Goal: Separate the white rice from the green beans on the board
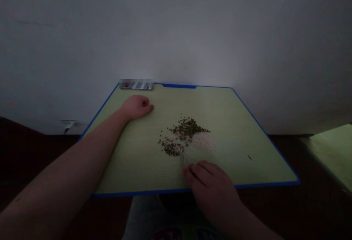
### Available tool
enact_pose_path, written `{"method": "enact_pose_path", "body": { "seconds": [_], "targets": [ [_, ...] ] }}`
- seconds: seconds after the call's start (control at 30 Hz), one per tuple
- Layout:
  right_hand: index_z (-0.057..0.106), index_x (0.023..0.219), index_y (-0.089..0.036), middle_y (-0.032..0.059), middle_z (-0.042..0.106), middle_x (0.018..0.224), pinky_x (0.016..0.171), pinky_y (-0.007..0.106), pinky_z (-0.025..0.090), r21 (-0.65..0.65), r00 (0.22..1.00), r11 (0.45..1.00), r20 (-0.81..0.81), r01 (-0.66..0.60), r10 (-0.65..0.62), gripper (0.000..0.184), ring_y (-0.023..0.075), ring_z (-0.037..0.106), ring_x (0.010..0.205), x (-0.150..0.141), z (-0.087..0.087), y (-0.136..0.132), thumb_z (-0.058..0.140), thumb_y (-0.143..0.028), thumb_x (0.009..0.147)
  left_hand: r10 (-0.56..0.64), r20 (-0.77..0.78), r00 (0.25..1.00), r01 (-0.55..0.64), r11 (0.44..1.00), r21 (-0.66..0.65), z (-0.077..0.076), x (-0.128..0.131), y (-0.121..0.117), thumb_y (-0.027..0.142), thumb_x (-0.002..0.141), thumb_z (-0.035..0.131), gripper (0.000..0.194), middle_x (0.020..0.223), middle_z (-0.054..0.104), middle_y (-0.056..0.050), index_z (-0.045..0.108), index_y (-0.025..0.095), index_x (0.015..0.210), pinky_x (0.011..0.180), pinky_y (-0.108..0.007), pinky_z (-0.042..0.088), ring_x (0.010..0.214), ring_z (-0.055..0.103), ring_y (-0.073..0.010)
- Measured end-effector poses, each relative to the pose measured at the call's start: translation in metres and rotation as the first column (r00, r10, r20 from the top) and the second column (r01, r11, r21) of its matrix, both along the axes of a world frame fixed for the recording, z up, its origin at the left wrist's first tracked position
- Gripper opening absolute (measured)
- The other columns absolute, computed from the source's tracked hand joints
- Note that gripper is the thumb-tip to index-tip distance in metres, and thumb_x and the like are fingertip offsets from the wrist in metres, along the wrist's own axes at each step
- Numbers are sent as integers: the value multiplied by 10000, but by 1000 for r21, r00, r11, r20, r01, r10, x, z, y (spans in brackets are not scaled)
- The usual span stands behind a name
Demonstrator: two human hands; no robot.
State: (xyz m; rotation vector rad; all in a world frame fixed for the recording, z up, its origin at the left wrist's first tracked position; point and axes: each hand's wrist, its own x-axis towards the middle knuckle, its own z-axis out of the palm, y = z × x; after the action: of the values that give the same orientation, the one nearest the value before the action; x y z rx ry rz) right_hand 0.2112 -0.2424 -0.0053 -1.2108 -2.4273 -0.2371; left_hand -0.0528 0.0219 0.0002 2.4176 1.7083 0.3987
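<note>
My right hand is at the table's near edge, its fingers closed on a clear, round-edged dish or lid. The fingers cover much of this piece, so its full shape is hidden. Just beyond it lie small dark green beans, loosely scattered, with a second cluster nearer to the dish. Pale grains that look like rice form a patch on the right, touching and partly mixed with the beans. My left hand rests on the far left of the tabletop, fingers curled in and thumb pointing right, with nothing visible in it.
A pale yellow-green folding table with a blue rim stands against a grey wall. At its far left corner lies a flat shiny object. A small dark sliver is on the right. A plugged socket is low on the wall.
</note>
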Motion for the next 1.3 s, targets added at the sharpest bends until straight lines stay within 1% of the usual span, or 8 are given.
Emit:
{"method": "enact_pose_path", "body": {
  "seconds": [0.3, 0.43, 0.53, 0.8, 0.9, 1.03, 1.17, 1.3],
  "targets": [
    [722, 1037, -127, 85, 743, 872, 670, 328, 554, -17, 986, 990, 96, 138, -135, 341, 216, 644, 745, 19, 6, 6, 568, 11, 766, -2, 9, 1000, 2, 1000, -6, 1, 1, -1, 491, 758, 559, 368, 491, 433, 2, 422, 227, 541, 537, -311, 255, 536, 388, -150],
    [724, 1021, -109, 83, 733, 836, 643, 328, 556, -15, 992, 994, 62, 107, -106, 326, 218, 640, 720, 18, 6, 1, 560, 16, 768, -5, 14, 1000, 5, 1000, -11, 2, 2, -1, 478, 754, 563, 365, 494, 428, 3, 417, 228, 531, 543, -317, 256, 530, 380, -150],
    [721, 1019, -108, 77, 730, 832, 668, 334, 561, -26, 997, 997, 26, 75, -74, 317, 223, 647, 734, 13, 6, -1, 580, 5, 760, -1, 10, 1000, 1, 1000, -14, 2, 2, -1, 480, 754, 558, 359, 499, 426, 4, 421, 230, 537, 548, -319, 257, 528, 378, -151],
    [709, 1068, -105, 83, 734, 868, 691, 352, 556, -28, 999, 1000, -33, 2, -2, 322, 230, 644, 767, 4, 5, 6, 597, -18, 778, -16, 17, 1000, 16, 1000, -5, 0, 0, 0, 491, 757, 556, 371, 485, 429, 5, 418, 228, 535, 539, -313, 255, 529, 385, -149],
    [714, 1059, -103, 77, 730, 856, 697, 344, 552, -33, 1000, 999, -17, 17, -18, 319, 228, 643, 768, 5, 4, 9, 632, -10, 765, -20, 18, 1000, 20, 1000, 1, 0, 0, 0, 490, 757, 556, 377, 477, 419, 7, 411, 225, 530, 536, -310, 254, 521, 378, -144],
    [723, 1057, -112, 69, 742, 881, 706, 340, 558, -26, 996, 996, 23, 87, -86, 349, 227, 650, 775, 11, 4, 14, 643, 13, 741, -6, 10, 1000, 6, 1000, 1, 0, 0, 0, 496, 754, 555, 368, 482, 431, 5, 433, 222, 542, 533, -305, 258, 522, 389, -143],
    [731, 1043, -112, 77, 753, 899, 725, 337, 568, -6, 989, 991, 57, 136, -136, 329, 226, 659, 792, 18, 7, 15, 621, 14, 760, 2, -10, 1000, -2, 1000, 3, -2, -1, 1, 506, 769, 537, 361, 507, 448, 0, 461, 219, 563, 549, -305, 258, 546, 398, -148],
    [732, 1035, -103, 77, 749, 873, 690, 333, 567, -21, 992, 993, 41, 117, -116, 322, 223, 652, 761, 18, 10, 12, 617, 10, 756, -1, -12, 1000, 1, 1000, -15, -2, 0, 1, 497, 775, 527, 347, 523, 438, -2, 471, 220, 574, 569, -314, 259, 558, 391, -154]
  ]
}}
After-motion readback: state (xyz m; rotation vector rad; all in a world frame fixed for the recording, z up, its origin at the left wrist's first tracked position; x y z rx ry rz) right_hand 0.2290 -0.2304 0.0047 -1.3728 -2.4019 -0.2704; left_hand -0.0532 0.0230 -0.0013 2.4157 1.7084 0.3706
